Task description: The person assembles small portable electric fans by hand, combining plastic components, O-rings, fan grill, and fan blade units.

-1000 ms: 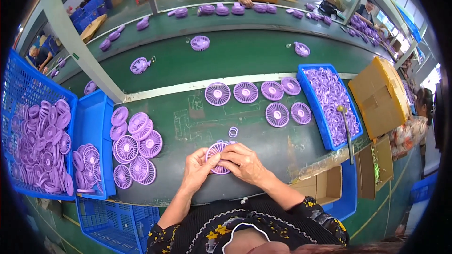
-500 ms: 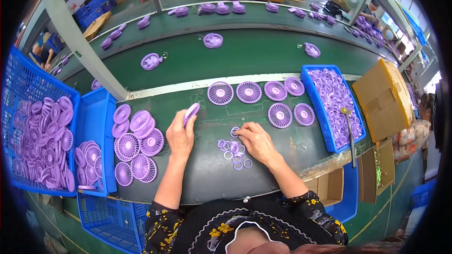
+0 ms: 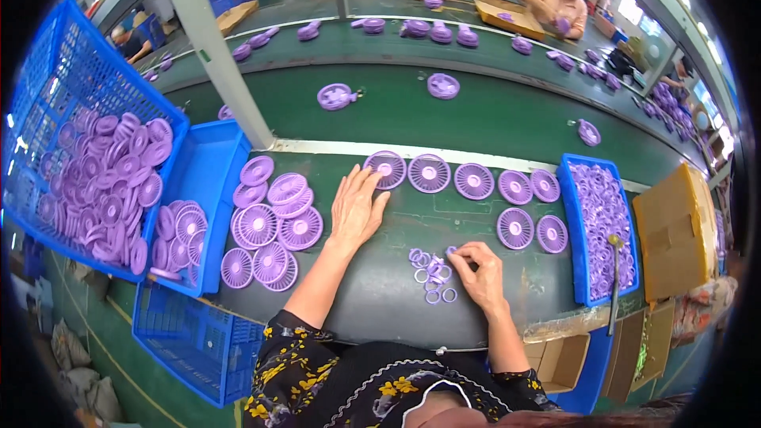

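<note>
My left hand (image 3: pixel 356 211) lies with its fingers stretched out, the tips on the near left rim of a round purple fan grille (image 3: pixel 386 170). That grille sits flat at the left end of a row of similar grilles (image 3: pixel 474 181). Between the thumb and fingers of my right hand (image 3: pixel 481 276) a small purple ring (image 3: pixel 452 250) is pinched, partly hidden by the fingertips. Just left of that hand, several loose purple rings (image 3: pixel 432 279) lie in a small cluster on the dark green bench.
Stacked grilles (image 3: pixel 258 226) lie on the left, beside a blue tray (image 3: pixel 208 166) and a blue basket (image 3: pixel 51 103) of grilles. At right stand a ring-filled blue bin (image 3: pixel 581 265) with a hammer (image 3: pixel 615 277) across it and a cardboard box (image 3: pixel 674 230). Fan parts line the conveyor (image 3: pixel 388 95) beyond.
My left hand has set its grille down at the row's left end and loosened its grip. My right hand has stayed by the ring cluster. The whole view has shifted.
</note>
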Motion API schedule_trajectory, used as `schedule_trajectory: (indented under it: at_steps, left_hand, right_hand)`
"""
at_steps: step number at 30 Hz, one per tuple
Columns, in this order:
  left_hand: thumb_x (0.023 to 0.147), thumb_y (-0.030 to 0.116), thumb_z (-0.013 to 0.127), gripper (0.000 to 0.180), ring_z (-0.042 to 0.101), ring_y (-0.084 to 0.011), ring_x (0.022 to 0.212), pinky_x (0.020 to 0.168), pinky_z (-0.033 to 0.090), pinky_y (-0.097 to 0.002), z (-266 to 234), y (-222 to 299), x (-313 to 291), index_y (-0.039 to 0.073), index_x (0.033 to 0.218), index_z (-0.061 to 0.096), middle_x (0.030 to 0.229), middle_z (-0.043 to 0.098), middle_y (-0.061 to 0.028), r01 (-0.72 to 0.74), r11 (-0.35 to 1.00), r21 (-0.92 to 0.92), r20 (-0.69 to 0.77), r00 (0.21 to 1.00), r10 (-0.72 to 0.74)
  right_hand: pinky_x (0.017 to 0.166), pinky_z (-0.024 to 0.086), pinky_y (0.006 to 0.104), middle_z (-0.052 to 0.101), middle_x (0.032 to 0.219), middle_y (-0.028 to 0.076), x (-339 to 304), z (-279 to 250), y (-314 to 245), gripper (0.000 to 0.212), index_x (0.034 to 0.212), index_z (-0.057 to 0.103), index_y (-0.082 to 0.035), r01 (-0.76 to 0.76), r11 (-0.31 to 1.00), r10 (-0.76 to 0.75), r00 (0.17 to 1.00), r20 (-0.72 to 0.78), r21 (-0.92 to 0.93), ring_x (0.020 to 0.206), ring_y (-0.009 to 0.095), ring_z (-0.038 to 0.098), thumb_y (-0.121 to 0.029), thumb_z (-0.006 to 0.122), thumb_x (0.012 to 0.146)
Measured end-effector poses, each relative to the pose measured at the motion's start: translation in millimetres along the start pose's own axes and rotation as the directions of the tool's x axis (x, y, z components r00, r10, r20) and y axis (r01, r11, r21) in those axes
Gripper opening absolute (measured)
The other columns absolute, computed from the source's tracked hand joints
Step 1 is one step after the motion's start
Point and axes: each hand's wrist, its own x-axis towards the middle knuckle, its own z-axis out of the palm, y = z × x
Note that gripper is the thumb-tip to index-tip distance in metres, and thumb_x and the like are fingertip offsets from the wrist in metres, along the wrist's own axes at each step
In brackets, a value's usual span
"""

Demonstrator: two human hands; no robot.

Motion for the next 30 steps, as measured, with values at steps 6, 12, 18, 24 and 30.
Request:
schedule_trajectory:
  at_steps: [6,12,18,24,30]
  left_hand:
    - [0.087,0.036,0.072,0.056,0.055,-0.0428,0.125,0.105,0.044,-0.0501,-79.2,-53.3,1.1,-0.002,0.127,0.060,0.130,0.059,-0.0285,0.344,0.841,0.418,-0.119,0.938,-0.325]
    - [0.085,0.054,0.070,0.070,0.062,-0.0448,0.113,0.099,0.048,-0.0505,-99.0,-79.2,-0.8,-0.001,0.127,0.061,0.116,0.066,-0.0289,0.487,0.661,0.571,0.067,0.775,-0.628]
    - [0.071,0.028,0.088,0.081,0.059,-0.0400,0.110,0.095,0.048,-0.0501,-107.6,-58.3,-10.2,0.004,0.139,0.052,0.118,0.059,-0.0237,0.283,0.880,0.381,-0.094,0.959,-0.268]
    - [0.067,-0.004,0.084,0.084,0.059,-0.0338,0.096,0.087,0.050,-0.0428,-101.3,-29.8,-3.1,0.005,0.142,0.049,0.104,0.057,-0.0164,0.178,0.983,0.051,-0.103,0.980,-0.172]
    - [0.086,0.002,0.078,0.025,0.067,-0.0106,0.091,0.081,0.056,-0.0265,-84.7,14.7,-21.9,0.001,0.108,0.067,0.100,0.072,-0.0042,0.487,0.602,-0.632,0.271,0.868,-0.417]
  right_hand:
    - [0.069,0.055,0.0298,0.070,0.099,0.012,-2.4,-2.2,-0.8,0.013,0.089,0.073,0.003,-0.045,0.996,0.038,0.996,0.086,0.076,0.076,0.018,0.069,-0.009,0.076,0.086]
    - [0.077,0.055,0.0283,0.066,0.115,0.013,-10.1,10.2,19.9,0.013,0.091,0.072,0.003,-0.125,0.900,0.123,0.992,0.030,0.417,0.087,0.015,0.067,-0.010,0.076,0.088]
    - [0.081,0.057,0.0313,0.067,0.121,0.021,-13.6,27.5,-8.4,0.014,0.093,0.073,0.000,-0.050,0.973,0.019,0.990,0.142,0.223,0.098,0.022,0.070,-0.014,0.074,0.090]
    - [0.086,0.052,0.0293,0.068,0.120,0.015,-25.9,40.6,-20.5,0.011,0.094,0.073,-0.002,0.108,0.980,-0.137,0.975,0.177,0.165,0.100,0.016,0.066,-0.012,0.074,0.089]
    - [0.080,0.053,0.0269,0.065,0.125,0.015,-26.9,24.5,-14.1,0.012,0.098,0.070,-0.002,-0.267,0.699,0.146,0.961,0.234,0.664,0.095,0.011,0.064,-0.013,0.067,0.098]
